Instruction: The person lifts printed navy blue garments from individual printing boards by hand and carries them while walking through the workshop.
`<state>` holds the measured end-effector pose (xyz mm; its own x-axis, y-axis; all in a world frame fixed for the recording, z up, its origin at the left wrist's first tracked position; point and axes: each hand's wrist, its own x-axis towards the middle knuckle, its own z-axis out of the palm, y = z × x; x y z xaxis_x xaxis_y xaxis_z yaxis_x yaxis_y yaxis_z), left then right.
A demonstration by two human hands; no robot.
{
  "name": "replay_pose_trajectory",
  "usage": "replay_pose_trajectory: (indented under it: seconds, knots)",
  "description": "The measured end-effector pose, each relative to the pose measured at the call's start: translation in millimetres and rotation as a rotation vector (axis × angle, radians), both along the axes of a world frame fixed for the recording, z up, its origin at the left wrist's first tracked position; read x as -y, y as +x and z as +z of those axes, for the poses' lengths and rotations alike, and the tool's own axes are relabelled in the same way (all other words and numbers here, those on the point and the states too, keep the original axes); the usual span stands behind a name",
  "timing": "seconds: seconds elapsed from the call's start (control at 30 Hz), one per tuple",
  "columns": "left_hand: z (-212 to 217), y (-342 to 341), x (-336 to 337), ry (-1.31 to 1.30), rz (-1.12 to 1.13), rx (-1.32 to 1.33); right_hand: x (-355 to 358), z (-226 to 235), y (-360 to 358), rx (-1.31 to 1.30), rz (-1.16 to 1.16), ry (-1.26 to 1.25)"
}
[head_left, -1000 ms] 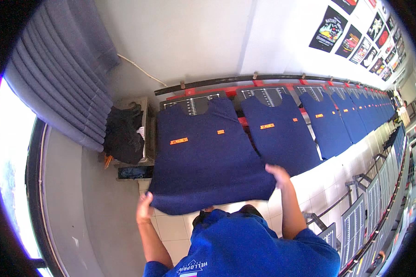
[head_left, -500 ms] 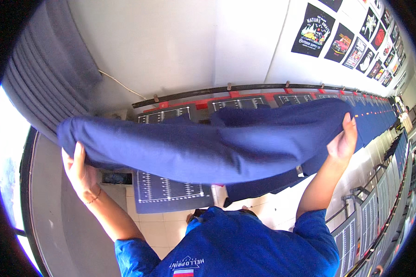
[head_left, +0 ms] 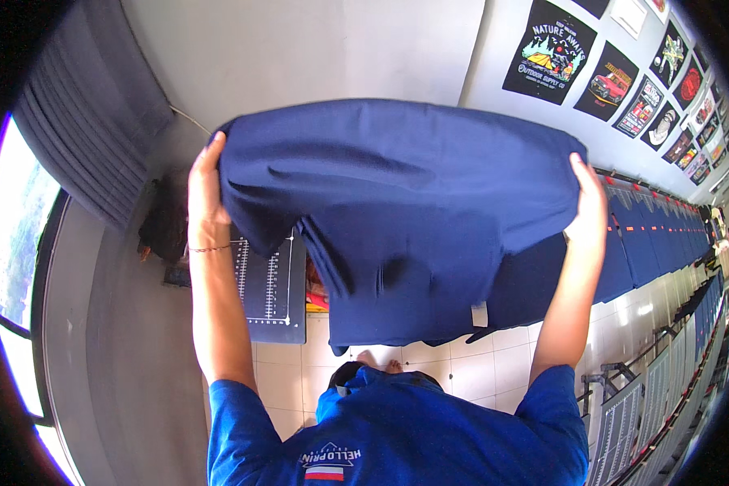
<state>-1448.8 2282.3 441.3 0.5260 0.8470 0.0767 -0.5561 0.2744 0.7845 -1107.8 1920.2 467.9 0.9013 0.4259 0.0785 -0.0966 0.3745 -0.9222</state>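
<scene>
A navy T-shirt [head_left: 405, 170] is stretched wide between my two raised hands, its upper edge bowed and its lower part hanging in folds. My left hand [head_left: 208, 182] is closed on the shirt's left end, thumb uppermost. At the other end my right hand [head_left: 589, 198] grips the cloth the same way; the fingers of both are largely hidden by the fabric. A small white label [head_left: 479, 314] shows near the hanging lower edge. Behind and below the shirt, partly covered, is a dark board [head_left: 269, 283] with white ruler markings.
A row of boards carrying navy shirts [head_left: 641, 231] runs away to the right. Marked boards on a rack [head_left: 620, 429] stand at lower right. A grey curtain [head_left: 85, 134] and a window [head_left: 24, 235] are at left. Printed sheets [head_left: 549, 53] hang on the wall.
Both hands have risen, the left also moving inward to the right. The shirt has gone from a sagging bundle to a wider spread, with its lower part hanging down.
</scene>
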Motion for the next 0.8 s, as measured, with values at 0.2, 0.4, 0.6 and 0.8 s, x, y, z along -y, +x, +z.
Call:
replay_pose_trajectory:
  seconds: [0.2, 0.4, 0.6, 0.8]
  knots:
    - [-8.0, -38.4, 84.3, 0.033, 0.244, -0.239, 56.9, -20.3, -23.3, -0.041, -0.075, -0.176]
    - [-172.1, -77.3, 147.8, -0.130, 0.181, -0.885, 106.4, -214.4, -37.0, -0.280, 0.176, -0.395]
    - [-346.9, -139.6, 185.1, -0.101, -0.102, -0.987, 153.4, -346.2, -70.4, -0.604, 0.276, -0.446]
    - [-399.3, -169.3, 206.5, 0.255, -0.205, -1.458, 183.5, -392.9, -66.2, -0.296, 0.295, -0.972]
